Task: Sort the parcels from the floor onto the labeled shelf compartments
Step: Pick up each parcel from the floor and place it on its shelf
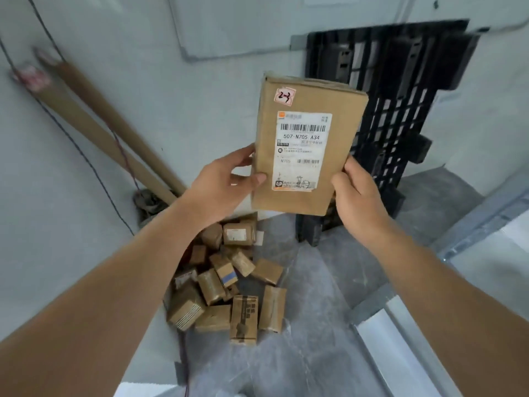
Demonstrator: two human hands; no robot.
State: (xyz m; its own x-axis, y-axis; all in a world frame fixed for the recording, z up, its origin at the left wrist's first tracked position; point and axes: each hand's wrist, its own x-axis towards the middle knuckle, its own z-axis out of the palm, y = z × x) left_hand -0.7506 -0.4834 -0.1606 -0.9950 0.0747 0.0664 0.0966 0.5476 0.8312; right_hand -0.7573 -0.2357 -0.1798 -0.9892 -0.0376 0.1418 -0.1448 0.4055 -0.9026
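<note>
The left hand and the right hand are holding a flat cardboard parcel upright between them, each grip pinching a lower side edge with the thumb on the labelled face and the fingers curling behind. A small sticker reading "2-3" is sitting above the white shipping label, well above both grips. Below the hands a heap of small parcels is lying on the grey floor, and a black plastic pallet is leaning on the wall behind the right grip.
</note>
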